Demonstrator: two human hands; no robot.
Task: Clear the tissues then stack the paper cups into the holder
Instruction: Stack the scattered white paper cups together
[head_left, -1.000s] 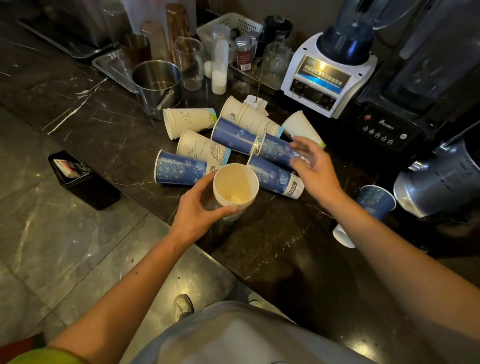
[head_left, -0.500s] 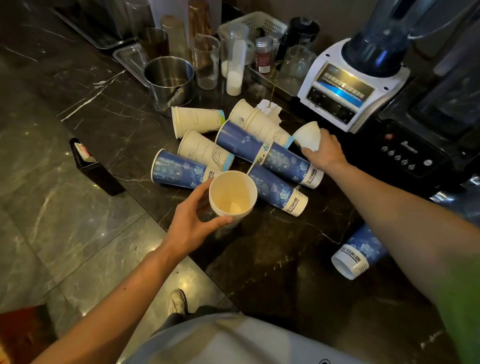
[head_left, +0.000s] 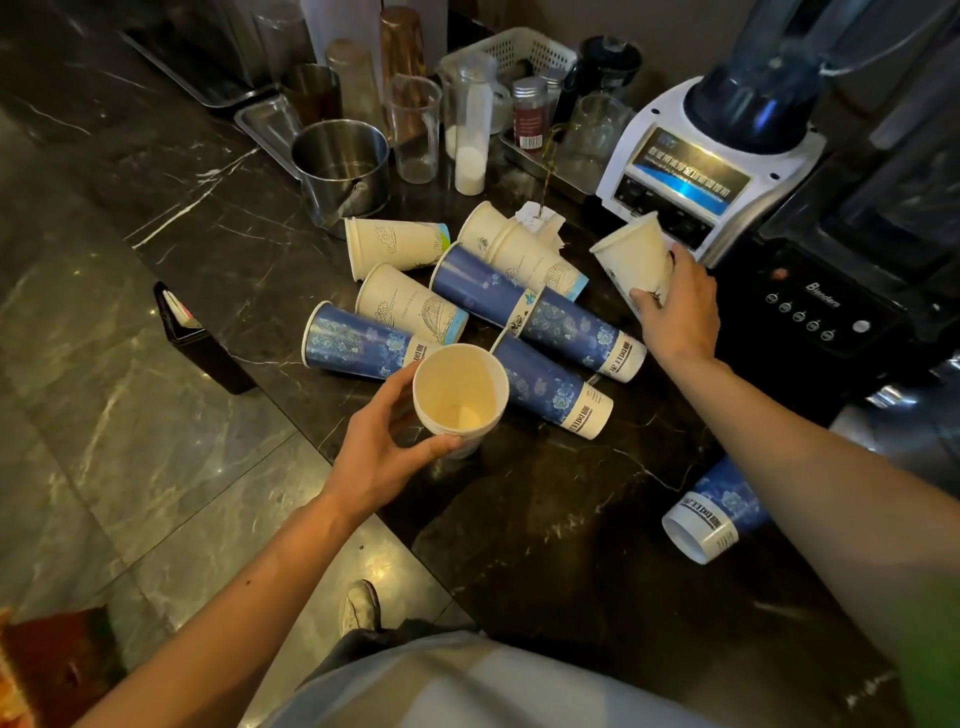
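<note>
My left hand (head_left: 384, 447) grips an upright stack of nested white paper cups (head_left: 460, 397) near the counter's front edge. My right hand (head_left: 678, 306) holds a single white paper cup (head_left: 636, 257), tilted and lifted off the counter beside the white blender. Between my hands lie several toppled cups on the dark marble counter (head_left: 545, 519): blue ones (head_left: 358, 343) (head_left: 550, 384) (head_left: 576, 327) and cream ones (head_left: 395, 244) (head_left: 410, 304) (head_left: 519, 252). Another blue cup (head_left: 714, 512) lies under my right forearm. A crumpled white tissue (head_left: 537, 218) sits behind the cream cups.
A steel pot (head_left: 343, 166), glasses and bottles, and a white basket (head_left: 511, 49) crowd the back. A white blender base (head_left: 691, 171) and a black blender (head_left: 831, 306) stand at the right. A small black box (head_left: 200, 343) sits at the counter's left edge.
My right hand reached past the blue cups, took hold of the white cup by the blender and lifted it, tilting it upward. My left hand kept hold of the cup stack.
</note>
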